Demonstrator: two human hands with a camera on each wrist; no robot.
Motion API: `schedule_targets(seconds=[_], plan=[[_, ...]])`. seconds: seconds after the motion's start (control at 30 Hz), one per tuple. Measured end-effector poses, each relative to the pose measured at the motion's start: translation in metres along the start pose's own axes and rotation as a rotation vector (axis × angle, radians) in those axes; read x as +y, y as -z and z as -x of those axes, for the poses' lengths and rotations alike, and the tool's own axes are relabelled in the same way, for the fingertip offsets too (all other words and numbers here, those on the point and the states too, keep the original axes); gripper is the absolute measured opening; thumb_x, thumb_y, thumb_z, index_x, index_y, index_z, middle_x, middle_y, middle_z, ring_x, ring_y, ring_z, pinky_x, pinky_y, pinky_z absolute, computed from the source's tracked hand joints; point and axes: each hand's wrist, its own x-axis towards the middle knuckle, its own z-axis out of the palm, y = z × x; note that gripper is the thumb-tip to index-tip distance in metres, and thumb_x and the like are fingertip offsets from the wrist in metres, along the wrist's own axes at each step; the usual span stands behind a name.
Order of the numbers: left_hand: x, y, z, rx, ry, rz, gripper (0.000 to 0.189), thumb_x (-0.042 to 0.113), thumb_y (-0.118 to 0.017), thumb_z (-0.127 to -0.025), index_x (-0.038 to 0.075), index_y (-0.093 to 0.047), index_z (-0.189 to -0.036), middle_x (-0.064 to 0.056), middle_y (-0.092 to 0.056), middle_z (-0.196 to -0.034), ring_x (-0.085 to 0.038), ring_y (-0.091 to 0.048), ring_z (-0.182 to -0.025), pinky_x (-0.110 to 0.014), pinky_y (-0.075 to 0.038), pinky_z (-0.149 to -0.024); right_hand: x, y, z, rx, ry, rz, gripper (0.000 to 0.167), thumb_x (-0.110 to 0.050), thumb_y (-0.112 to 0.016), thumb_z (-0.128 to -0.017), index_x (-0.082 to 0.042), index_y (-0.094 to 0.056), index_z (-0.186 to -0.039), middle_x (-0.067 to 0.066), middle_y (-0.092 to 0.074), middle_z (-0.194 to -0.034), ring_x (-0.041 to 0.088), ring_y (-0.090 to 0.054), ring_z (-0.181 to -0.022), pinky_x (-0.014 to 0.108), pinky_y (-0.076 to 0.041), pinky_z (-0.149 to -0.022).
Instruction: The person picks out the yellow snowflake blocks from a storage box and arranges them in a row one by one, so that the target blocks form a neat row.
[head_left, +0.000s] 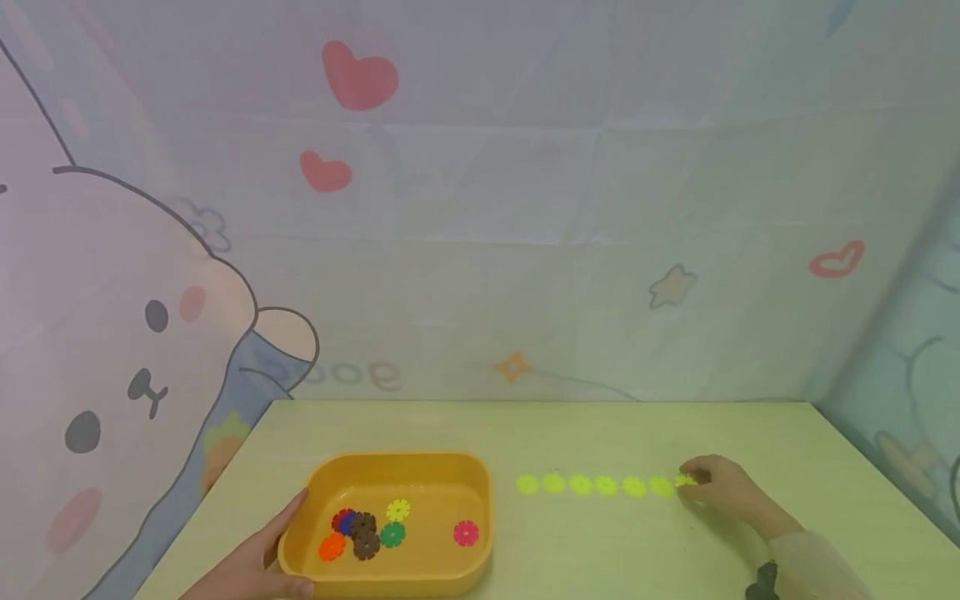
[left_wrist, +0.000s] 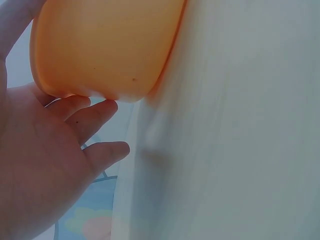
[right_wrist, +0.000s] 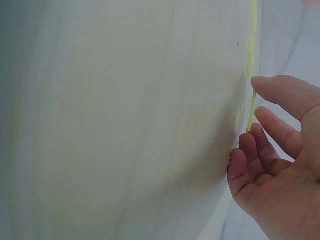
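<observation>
My left hand grips the left end of a yellow-orange plastic basin, thumb toward the near corner. In the left wrist view, fingertips press against the basin's outer wall. My right hand pinches a yellow snowflake disc at the right end of a row of matching yellow discs. Seen from the right wrist, this disc stands edge-on between thumb and fingers, close over the tabletop; the other fingers are curled near the surface.
Inside the basin lie several snowflake discs: orange, brown, green, yellow, pink, plus red and blue ones partly covered. The pale table meets a printed cloth backdrop at its back edge.
</observation>
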Motion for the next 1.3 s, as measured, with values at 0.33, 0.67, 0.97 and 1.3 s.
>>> schedule_targets(seconds=[0.33,0.67,0.97,1.3], plan=[[0.001,-0.002,0.001,0.021,0.005,-0.034,0.093,0.022,-0.055,-0.099,0.008,0.022,-0.15,-0.035,0.012,-0.153,-0.038,-0.039,-0.133,-0.039,-0.05,-0.098,0.002,0.0,-0.001,-0.033,0.0,-0.018,0.042,-0.015,-0.069,-0.086,0.015,-0.059,-0.114,0.03,-0.061,-0.113,0.045,-0.057,-0.104,0.054,-0.051,-0.088],[0.001,-0.001,0.002,0.011,-0.011,-0.069,0.094,0.02,-0.056,-0.099,0.008,0.021,-0.15,-0.034,0.014,-0.153,-0.042,-0.033,-0.136,-0.035,-0.05,-0.098,-0.001,0.0,-0.002,-0.021,0.006,-0.018,0.044,-0.017,-0.069,-0.087,0.014,-0.058,-0.116,0.028,-0.061,-0.113,0.041,-0.058,-0.102,0.052,-0.053,-0.086],[0.002,-0.002,0.003,0.021,-0.003,-0.075,0.094,0.02,-0.057,-0.099,0.006,0.021,-0.15,-0.035,0.013,-0.153,-0.041,-0.036,-0.135,-0.035,-0.05,-0.098,-0.05,0.01,-0.012,0.07,0.106,-0.023,0.045,-0.024,-0.068,-0.09,0.009,-0.059,-0.12,0.024,-0.06,-0.114,0.032,-0.057,-0.098,0.046,-0.052,-0.081],[0.004,-0.005,0.002,0.064,0.003,-0.133,0.095,0.025,-0.059,-0.097,0.006,0.017,-0.152,-0.034,0.009,-0.154,-0.043,-0.032,-0.135,-0.034,-0.05,-0.098,-0.11,0.002,-0.027,0.063,0.22,-0.11,0.039,-0.024,-0.068,-0.09,0.0,-0.062,-0.121,0.014,-0.06,-0.115,0.029,-0.056,-0.1,0.04,-0.05,-0.082]])
